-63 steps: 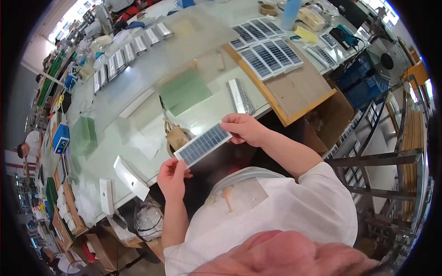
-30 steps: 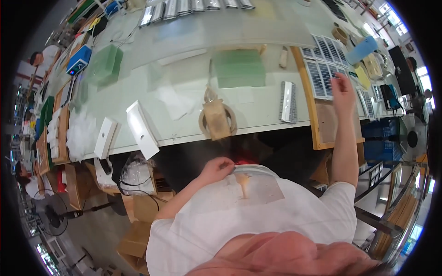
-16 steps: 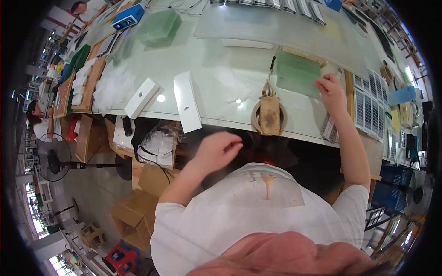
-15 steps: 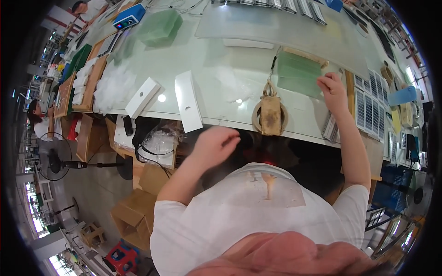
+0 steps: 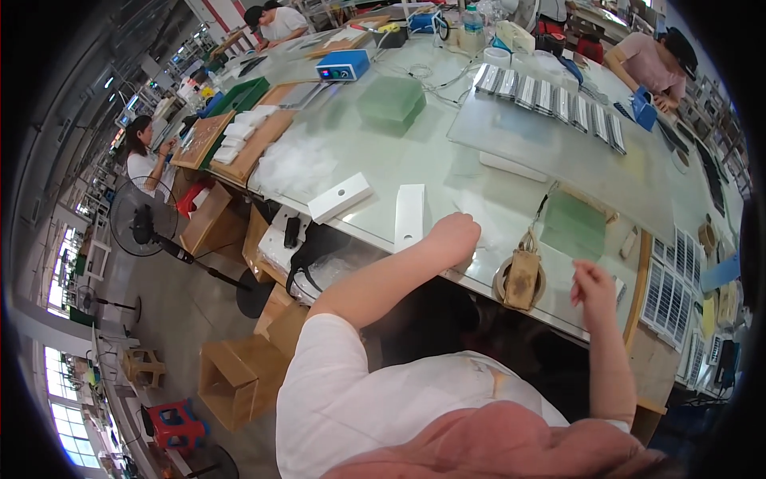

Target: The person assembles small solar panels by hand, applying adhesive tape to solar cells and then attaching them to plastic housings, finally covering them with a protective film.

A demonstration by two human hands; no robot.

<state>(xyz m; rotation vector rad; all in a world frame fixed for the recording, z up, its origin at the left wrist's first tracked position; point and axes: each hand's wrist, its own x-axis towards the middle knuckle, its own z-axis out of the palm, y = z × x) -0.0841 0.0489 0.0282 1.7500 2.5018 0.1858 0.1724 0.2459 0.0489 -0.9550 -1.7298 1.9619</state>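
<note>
now the left hand (image 5: 453, 237) lies fisted, knuckles up, on the pale glass tabletop (image 5: 447, 164), just right of a long white strip (image 5: 409, 217) and touching a thin clear sheet (image 5: 487, 227) at the near edge; half a second ago it hung curled below the edge, close to the person's chest, so it has come up and forward onto the work surface. whether it pinches the sheet cannot be told from here. the right hand (image 5: 592, 286), which was up on the tabletop by the green pad (image 5: 574, 225), has come back toward the near edge and hangs loosely curled, fingers half folded, holding nothing visible. it sits just right of the roll of brown tape (image 5: 521, 278) and near a small silvery piece (image 5: 620, 287) lying by the wooden board (image 5: 642, 275). judging from this, the reaching has passed from the right side to the left, and the work seems to centre on the clear sheet. the small solar panels (image 5: 672, 289) rest well to the right on the board, untouched, and a white block with a hole (image 5: 341, 197) lies left of the strip.
</note>
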